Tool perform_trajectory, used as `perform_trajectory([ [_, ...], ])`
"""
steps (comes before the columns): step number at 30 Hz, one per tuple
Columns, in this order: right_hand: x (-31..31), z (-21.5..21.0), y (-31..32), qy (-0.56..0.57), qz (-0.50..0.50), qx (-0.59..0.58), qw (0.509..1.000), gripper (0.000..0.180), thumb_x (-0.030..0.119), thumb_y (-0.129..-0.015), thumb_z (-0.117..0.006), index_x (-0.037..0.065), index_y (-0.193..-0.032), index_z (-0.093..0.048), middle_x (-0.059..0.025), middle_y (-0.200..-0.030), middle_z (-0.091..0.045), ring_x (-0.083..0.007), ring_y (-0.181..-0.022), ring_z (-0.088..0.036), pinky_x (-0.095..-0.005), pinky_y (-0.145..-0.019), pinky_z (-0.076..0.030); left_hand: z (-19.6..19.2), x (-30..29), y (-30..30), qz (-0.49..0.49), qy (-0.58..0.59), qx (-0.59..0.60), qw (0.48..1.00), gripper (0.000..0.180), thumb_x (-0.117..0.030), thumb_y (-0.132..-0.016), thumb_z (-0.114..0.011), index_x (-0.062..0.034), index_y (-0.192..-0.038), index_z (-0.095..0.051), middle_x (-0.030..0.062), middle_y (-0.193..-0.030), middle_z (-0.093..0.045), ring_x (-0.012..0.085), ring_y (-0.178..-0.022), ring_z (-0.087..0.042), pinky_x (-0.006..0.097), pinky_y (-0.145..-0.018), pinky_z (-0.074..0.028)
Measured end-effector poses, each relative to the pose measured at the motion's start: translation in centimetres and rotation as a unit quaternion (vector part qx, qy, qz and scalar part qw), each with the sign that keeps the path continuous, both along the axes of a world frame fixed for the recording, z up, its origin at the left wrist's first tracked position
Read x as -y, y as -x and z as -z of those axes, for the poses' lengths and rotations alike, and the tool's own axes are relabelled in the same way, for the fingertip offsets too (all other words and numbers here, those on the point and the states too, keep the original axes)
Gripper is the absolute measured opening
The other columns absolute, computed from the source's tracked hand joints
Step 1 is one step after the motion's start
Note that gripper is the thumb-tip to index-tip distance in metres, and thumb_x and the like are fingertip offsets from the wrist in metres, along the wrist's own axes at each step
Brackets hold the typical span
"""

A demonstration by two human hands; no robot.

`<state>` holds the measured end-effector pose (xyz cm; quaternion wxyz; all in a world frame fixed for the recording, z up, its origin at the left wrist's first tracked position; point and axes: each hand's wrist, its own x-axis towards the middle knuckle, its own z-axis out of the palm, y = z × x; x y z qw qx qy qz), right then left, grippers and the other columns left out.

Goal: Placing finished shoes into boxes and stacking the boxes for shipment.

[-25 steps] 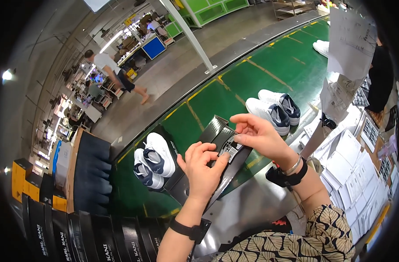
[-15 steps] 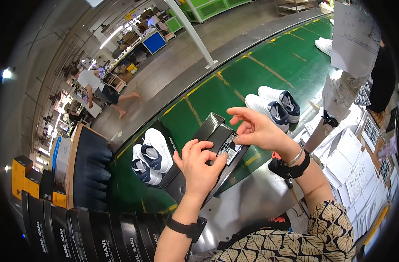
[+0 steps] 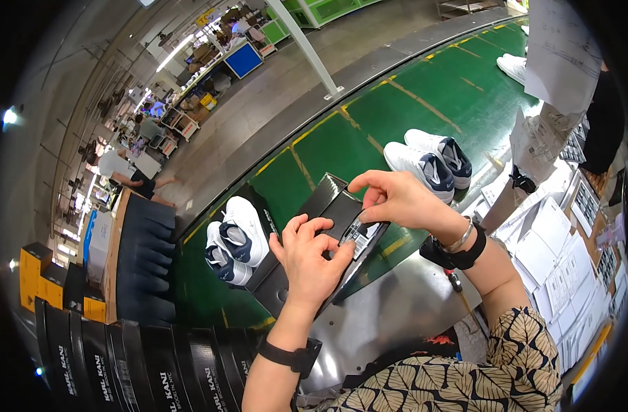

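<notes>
A black shoe box [image 3: 278, 283] lies tilted on the green conveyor belt, with a white printed label [image 3: 359, 236] on its end face. My left hand [image 3: 305, 255] curves over the box and grips it; its thumb presses the label's near end. At the label's far end, the thumb of my right hand [image 3: 391, 200] touches the surface. The right index finger is bent and stands off the thumb, above the box. White sneakers with navy heels [image 3: 240, 237] rest just left of the box, partly inside a dark open piece. Another such pair [image 3: 429, 163] stands right of it.
Stacked black shoe boxes [image 3: 156, 367] line the lower left, beside a dark blue draped board [image 3: 143, 257] and orange-black boxes [image 3: 39, 281]. Papers and label sheets [image 3: 551, 268] cover the right side. A metal ledge [image 3: 389, 309] borders the belt. A person [image 3: 125, 172] is across the aisle.
My right hand has shifted slightly left and its fingers have curled in closer to the thumb. My left hand stays on the box. The person across the aisle has moved left and bent down.
</notes>
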<state>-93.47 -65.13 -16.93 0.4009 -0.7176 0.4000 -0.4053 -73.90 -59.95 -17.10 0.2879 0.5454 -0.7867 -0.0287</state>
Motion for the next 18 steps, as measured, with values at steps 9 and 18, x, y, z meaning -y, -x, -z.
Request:
perform_trajectory([
  [9,0.8,0.2,-0.9,-0.059,-0.015,0.006,0.998,0.042,0.009,-0.066,-0.074,0.0,-0.103,-0.056,-0.0021,-0.069,-0.061,-0.0057,-0.062,-0.056,-0.0202,-0.055,-0.044,0.2,0.1,-0.8,-0.009,-0.015,0.0,1.0,0.025,-0.027,-0.066,-0.071,-0.0102,-0.055,-0.056,-0.0016,-0.103,-0.056,0.0257,-0.116,-0.037,0.056,-0.098,-0.008],
  [18,0.8,0.9,-1.4,-0.031,-0.014,-0.007,0.999,0.039,0.012,-0.064,-0.073,0.001,-0.099,-0.059,-0.0079,-0.07,-0.064,-0.0141,-0.064,-0.061,-0.0259,-0.058,-0.047,0.4,0.1,-1.4,-0.004,-0.017,0.003,1.0,0.025,-0.026,-0.066,-0.071,-0.0101,-0.055,-0.055,-0.0014,-0.104,-0.056,0.0259,-0.116,-0.037,0.055,-0.099,-0.007],
])
